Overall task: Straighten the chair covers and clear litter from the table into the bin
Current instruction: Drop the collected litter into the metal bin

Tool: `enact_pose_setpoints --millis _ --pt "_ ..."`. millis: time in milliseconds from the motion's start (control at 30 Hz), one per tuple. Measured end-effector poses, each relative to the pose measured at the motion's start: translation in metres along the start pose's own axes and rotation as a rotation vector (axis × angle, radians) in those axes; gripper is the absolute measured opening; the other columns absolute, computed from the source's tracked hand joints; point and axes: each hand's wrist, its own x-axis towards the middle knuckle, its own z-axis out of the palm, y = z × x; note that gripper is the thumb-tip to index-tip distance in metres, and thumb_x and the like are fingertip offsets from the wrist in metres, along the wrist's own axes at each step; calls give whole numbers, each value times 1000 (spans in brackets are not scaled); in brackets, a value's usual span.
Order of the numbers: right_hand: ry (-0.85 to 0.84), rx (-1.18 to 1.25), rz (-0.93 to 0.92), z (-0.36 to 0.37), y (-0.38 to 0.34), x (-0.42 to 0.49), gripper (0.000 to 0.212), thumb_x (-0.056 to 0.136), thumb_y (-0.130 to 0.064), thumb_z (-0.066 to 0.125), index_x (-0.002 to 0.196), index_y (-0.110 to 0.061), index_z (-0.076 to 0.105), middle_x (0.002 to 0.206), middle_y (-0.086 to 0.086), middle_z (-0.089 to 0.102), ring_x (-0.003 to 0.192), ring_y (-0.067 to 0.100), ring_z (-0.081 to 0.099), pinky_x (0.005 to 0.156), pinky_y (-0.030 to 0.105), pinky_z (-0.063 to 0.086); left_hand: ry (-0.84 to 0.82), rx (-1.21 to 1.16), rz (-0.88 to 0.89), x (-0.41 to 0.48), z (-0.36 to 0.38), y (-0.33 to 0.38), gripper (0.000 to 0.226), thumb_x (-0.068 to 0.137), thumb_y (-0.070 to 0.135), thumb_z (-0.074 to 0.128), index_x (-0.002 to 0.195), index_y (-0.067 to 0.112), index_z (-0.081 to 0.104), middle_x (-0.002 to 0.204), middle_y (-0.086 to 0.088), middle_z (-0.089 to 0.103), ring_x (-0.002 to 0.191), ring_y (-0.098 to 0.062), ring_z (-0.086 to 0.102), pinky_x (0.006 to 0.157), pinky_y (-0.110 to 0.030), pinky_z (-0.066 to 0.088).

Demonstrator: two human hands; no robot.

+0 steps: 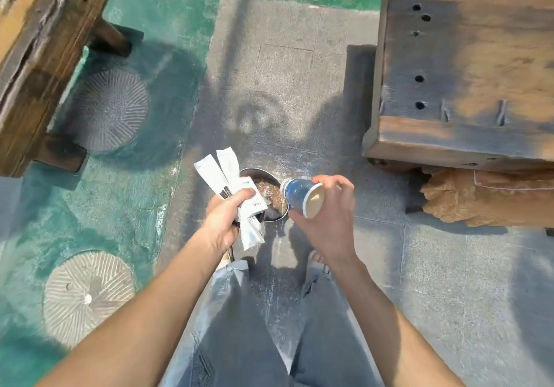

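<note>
Round metal bin [271,217]: left hand [223,222] grips flat white paper sachets [223,183] over left rim; right hand [326,222] pinches tipped blue paper cup [301,196] over right rim; bin contents grainy, unclear.

- The paper cup [299,196] in your right hand [326,222] is deep blue with pale flecks, a white rim and a cream base.
- The sachets [221,174] in your left hand [224,219] are white with small black lettering.
- The bin [263,174] shows a silver-grey rim around a speckled brown fill.
- The floor [284,72] under you is grey paving, bordered by mottled teal-green.
- The round stones [111,108] set in the green are pale grey, with grooves fanning out from the centre.
- The worktop [464,72] is honey-brown wood weathered to grey, dotted with dark holes.
- The chair cover [467,198] is tan with a white stitched line.
- Your jeans [239,326] are washed-out grey-blue.
</note>
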Motion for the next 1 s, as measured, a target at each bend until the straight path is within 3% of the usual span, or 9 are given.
enact_pose_setpoints --millis 167,267,367,433,600,667,767,900,1000 --pt "-109 92 126 118 37 40 54 82 -31 76 127 -34 47 139 -2 27 130 25 31 101 26 21 29 78 -55 103 -41 -40 36 81 -2 75 117 -1 69 93 -14 78 77 -26 76 83 -48 61" --pt "-135 143 175 185 69 70 51 83 -28 73 126 -37 48 134 -1 31 128 25 35 98 28 27 52 156 -71 171 -50 -64 38 78 8 82 111 7 64 89 -9 77 80 -23 74 70 -31 61" --pt "-145 162 227 251 106 102 53 84 -40 72 130 -42 45 132 3 36 125 28 43 105 39 40 22 281 -55 246 -50 -89 70 62 28 91 123 14 61 107 -6 75 99 -21 71 84 -37 58" --pt "-143 149 276 293 132 119 54 87 -43 69 134 -40 44 131 5 40 121 31 48 106 43 42 6 319 -26 298 -47 -105 56 73 13 87 123 11 62 107 -5 75 95 -18 71 72 -30 57" --pt "-128 -26 384 381 187 145 54 90 -40 68 134 -21 44 131 16 44 116 42 48 105 45 39 -75 432 -21 395 -37 -141 40 82 -5 76 119 8 64 105 -10 75 103 -31 71 82 -40 59" --pt "-189 -59 412 406 200 151 46 94 -35 62 133 -19 45 133 17 42 117 42 46 106 44 36 -66 552 -39 420 -36 -156 29 86 5 76 109 13 60 91 1 67 89 -20 65 67 -26 49" --pt "-296 -39 469 431 216 162 39 101 -29 50 136 -12 49 140 19 43 127 40 42 111 45 34 -57 690 -88 440 -29 -172 28 91 16 73 108 14 50 83 2 52 73 -13 49 62 -29 41" --pt "-425 -35 509 435 224 179 42 108 -31 37 129 -2 57 131 20 58 124 35 53 102 40 43 -72 680 -172 453 -24 -181 54 89 18 74 132 -1 48 112 -11 59 98 -26 58 78 -35 48" --pt "-479 -103 477 424 216 180 44 110 -26 29 130 2 56 131 24 58 122 38 54 99 40 41 -85 653 -210 450 -21 -179 55 88 26 73 133 2 52 118 -14 65 96 -28 64 70 -31 49"
